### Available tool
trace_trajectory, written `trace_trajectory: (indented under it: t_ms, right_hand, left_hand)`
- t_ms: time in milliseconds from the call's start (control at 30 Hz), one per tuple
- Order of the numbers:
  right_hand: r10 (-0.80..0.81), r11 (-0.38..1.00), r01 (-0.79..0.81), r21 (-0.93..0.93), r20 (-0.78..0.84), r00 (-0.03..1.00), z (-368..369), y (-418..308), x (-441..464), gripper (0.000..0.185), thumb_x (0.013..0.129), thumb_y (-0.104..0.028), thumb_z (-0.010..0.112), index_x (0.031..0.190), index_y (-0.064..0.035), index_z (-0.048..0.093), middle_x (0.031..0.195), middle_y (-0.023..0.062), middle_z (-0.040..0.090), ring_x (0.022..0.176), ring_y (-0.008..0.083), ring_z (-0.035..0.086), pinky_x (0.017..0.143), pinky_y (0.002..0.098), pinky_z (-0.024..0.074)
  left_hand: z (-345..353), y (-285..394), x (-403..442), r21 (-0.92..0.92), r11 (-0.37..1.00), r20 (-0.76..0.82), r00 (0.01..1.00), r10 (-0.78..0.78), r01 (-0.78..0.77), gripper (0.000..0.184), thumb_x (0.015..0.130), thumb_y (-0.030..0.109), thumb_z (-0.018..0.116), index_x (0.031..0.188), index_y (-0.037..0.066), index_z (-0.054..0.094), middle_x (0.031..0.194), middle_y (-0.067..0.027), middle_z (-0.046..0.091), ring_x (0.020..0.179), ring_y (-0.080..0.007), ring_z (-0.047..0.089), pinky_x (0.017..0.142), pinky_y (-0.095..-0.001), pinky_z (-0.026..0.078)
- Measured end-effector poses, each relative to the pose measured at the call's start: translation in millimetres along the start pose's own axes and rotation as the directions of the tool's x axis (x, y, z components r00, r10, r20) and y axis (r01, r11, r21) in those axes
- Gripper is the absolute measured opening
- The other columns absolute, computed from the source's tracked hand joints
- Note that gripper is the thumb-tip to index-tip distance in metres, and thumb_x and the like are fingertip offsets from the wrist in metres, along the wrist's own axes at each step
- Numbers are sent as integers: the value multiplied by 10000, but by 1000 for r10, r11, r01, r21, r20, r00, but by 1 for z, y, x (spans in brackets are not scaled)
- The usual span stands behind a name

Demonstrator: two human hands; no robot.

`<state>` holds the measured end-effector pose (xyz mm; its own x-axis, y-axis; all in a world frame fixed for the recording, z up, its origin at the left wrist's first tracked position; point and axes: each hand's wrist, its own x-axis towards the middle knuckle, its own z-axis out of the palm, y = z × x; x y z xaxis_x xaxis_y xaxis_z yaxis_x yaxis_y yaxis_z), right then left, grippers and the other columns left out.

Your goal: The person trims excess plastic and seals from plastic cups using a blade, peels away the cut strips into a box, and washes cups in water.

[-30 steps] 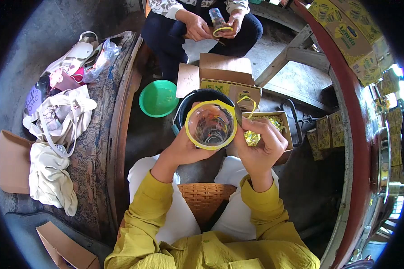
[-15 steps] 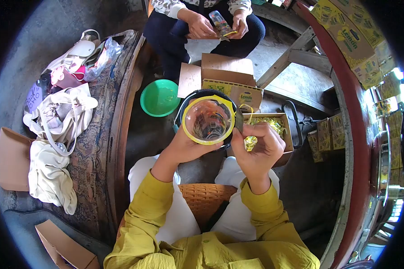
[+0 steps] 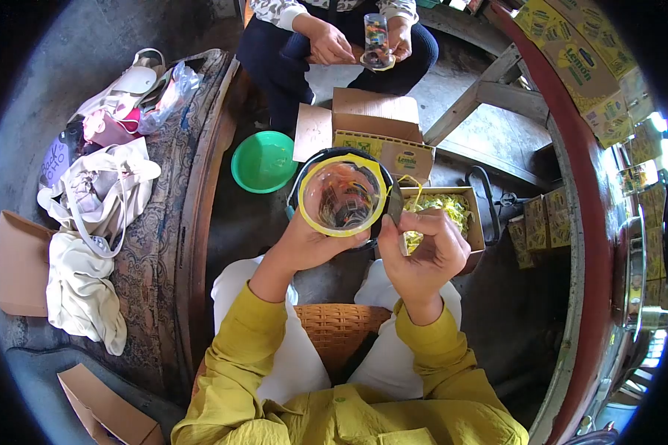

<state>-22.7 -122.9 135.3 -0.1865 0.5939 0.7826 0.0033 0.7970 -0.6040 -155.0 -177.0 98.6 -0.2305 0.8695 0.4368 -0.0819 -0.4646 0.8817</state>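
My left hand (image 3: 304, 243) is wrapped round a clear plastic cup (image 3: 340, 196) with a yellow rim and coloured printing, its round opening tipped up towards me. At the cup's right side, my right hand (image 3: 429, 248) pinches a thin, dark, flat blade-like piece (image 3: 395, 206) between thumb and forefinger, close against the rim. A yellow strip (image 3: 410, 180) shows just beyond that piece; whether it joins the rim I cannot tell. Behind the cup, mostly hidden, is a dark bucket (image 3: 325, 155).
Yellow shreds (image 3: 453, 210) fill a cardboard box (image 3: 476, 236) at right. Further off stand an open carton (image 3: 375, 111) and a green basin (image 3: 263, 162). A person opposite holds a printed clear cup (image 3: 377, 43). Bags (image 3: 115, 178) lie on the left bench (image 3: 156, 274).
My cup has turned or tilted slightly, with the dark piece still at its rim. My right hand shifts a little down and left. The other person's cup has swung more upright.
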Motion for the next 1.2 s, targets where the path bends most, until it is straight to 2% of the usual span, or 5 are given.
trace_trajectory:
  t_ms: [333,567,833,900,1200]
  right_hand:
    - [-34,999,33,-38,-20,999,4,-1,-2,145,582,50,679,680,8,582,567,82,560,482,144,550,438,217,413]
    - [-57,996,55,-63,-41,997,4,-1,-1,153,581,54,680,685,-1,582,562,74,553,472,141,536,428,220,402]
    - [-84,983,69,-171,-84,993,3,0,-1,166,571,46,693,690,-12,593,559,67,548,467,142,527,433,214,397]
    - [-81,981,63,-182,-96,992,2,1,0,166,570,45,694,692,-13,597,563,68,551,471,140,528,435,214,396]
    - [-62,995,60,-85,-25,998,-5,8,6,162,581,57,681,713,-5,609,580,73,570,492,141,547,450,211,407]
  left_hand:
    - [4,-3,0,-56,998,2,1000,-6,6,690,695,103,702,1215,28,254,1108,-112,413,1039,-202,440,880,-319,385]
    - [6,-1,4,95,980,41,984,172,-175,682,709,124,696,1211,16,247,1107,-118,406,1038,-204,437,872,-317,391]
    - [7,-9,1,174,972,41,987,155,-159,705,683,98,710,1216,21,256,1124,-107,388,1052,-209,431,887,-311,384]
    - [8,-8,0,134,984,60,992,107,-114,711,668,84,715,1217,28,268,1130,-99,382,1061,-203,424,896,-309,375]
    - [6,-1,-3,161,986,97,995,30,-45,719,632,70,730,1216,42,312,1137,-71,374,1083,-186,403,921,-303,346]
